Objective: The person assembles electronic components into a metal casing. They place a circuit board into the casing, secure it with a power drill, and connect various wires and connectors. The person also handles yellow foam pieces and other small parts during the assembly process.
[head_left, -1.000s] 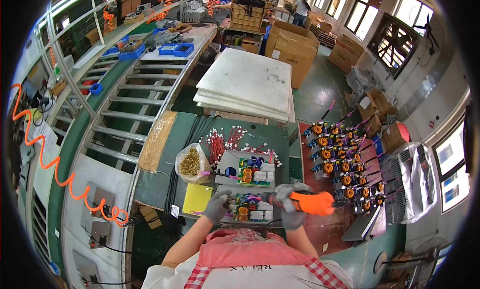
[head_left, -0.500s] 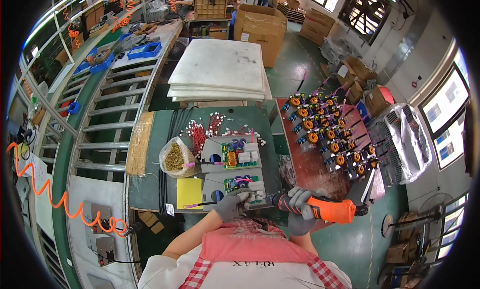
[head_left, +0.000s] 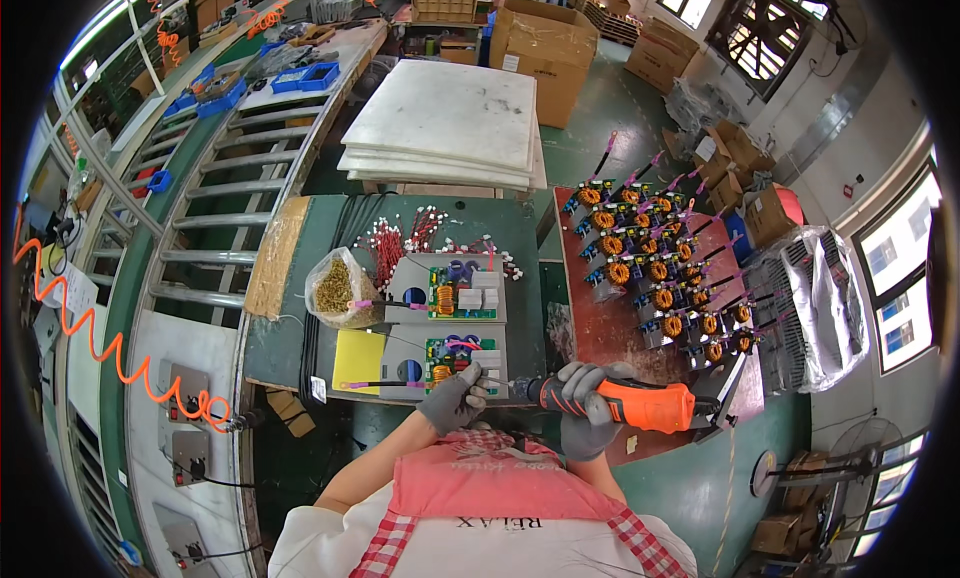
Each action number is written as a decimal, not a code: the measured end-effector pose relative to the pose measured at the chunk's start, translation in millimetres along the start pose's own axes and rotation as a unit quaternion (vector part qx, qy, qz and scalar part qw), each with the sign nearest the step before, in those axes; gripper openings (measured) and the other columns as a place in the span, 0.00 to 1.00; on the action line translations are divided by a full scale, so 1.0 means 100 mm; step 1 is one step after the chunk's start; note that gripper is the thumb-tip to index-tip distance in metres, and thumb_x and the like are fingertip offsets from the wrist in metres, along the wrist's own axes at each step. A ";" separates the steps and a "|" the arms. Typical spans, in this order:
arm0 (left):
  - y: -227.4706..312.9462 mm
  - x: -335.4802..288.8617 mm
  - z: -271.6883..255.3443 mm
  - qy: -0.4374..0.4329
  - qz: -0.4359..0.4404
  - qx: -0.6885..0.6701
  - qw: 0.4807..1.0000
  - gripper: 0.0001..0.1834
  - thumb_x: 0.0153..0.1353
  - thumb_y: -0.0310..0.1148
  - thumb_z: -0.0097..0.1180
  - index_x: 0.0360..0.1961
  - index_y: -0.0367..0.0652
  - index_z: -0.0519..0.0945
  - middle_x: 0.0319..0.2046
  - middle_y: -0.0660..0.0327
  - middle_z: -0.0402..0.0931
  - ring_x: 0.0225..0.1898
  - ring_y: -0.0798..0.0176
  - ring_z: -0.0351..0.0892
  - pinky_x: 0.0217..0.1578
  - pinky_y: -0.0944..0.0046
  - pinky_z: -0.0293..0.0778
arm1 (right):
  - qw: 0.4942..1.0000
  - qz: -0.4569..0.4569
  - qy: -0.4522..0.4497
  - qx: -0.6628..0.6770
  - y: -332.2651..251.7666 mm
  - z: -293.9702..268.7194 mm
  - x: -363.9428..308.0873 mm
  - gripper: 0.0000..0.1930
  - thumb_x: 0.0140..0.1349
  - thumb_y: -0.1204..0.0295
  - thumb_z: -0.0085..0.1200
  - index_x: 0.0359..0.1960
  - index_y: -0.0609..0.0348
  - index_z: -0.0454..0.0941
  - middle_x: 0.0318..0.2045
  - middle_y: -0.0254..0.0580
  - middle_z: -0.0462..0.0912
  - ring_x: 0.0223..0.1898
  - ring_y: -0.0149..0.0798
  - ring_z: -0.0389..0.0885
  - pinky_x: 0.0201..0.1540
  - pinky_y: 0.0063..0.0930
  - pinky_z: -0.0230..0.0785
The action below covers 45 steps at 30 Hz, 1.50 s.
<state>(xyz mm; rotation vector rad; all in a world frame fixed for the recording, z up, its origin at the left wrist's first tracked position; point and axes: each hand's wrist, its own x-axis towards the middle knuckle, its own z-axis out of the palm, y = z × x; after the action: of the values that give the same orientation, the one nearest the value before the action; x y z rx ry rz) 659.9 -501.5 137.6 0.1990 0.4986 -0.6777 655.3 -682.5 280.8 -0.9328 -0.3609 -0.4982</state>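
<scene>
fingers of gloved right hand wrap orange power driver, bit pointing left. fingers of gloved left hand bunch near bit's tip, over front of nearer circuit board; cannot tell whether they pinch small part. nearer board lies on grey plate at near edge of worktop, farther board just beyond. bag of brass-coloured pieces stands to left. step in hand looks like fastening nearer board; next move likely calls for bit seated squarely, driver steady, left fingers kept clear of spin.
</scene>
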 end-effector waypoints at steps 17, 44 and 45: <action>-0.16 0.08 -0.06 -0.134 0.012 0.014 0.991 0.09 0.62 0.32 0.55 0.38 0.36 0.74 0.30 0.62 0.73 0.26 0.76 0.70 0.23 0.80 0.70 | 0.997 0.064 -0.001 0.052 -0.14 -0.30 0.18 0.21 0.45 0.79 0.49 0.43 0.52 0.61 0.18 0.32 0.67 0.20 0.33 0.67 0.39 0.39 0.64; -0.32 0.29 -1.31 0.232 0.170 0.254 0.924 0.12 0.60 0.38 0.58 0.31 0.39 0.78 0.24 0.62 0.75 0.21 0.71 0.71 0.19 0.73 0.67 | 0.973 0.159 -0.109 -0.123 0.72 -0.79 -0.29 0.21 0.50 0.88 0.46 0.48 0.62 0.60 0.26 0.37 0.74 0.35 0.36 0.76 0.51 0.40 0.69; -0.31 0.32 -1.34 0.236 0.168 0.250 0.924 0.12 0.61 0.39 0.58 0.31 0.39 0.78 0.24 0.62 0.75 0.21 0.71 0.71 0.20 0.73 0.67 | 0.971 0.172 -0.107 -0.125 0.75 -0.81 -0.31 0.21 0.50 0.87 0.46 0.48 0.62 0.60 0.26 0.37 0.74 0.35 0.36 0.76 0.51 0.40 0.69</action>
<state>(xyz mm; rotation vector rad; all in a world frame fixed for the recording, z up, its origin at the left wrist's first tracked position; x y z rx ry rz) 610.7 -498.3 4.9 0.9261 0.7243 -0.4023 677.6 -704.9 170.0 -1.2713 -0.3259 -0.1254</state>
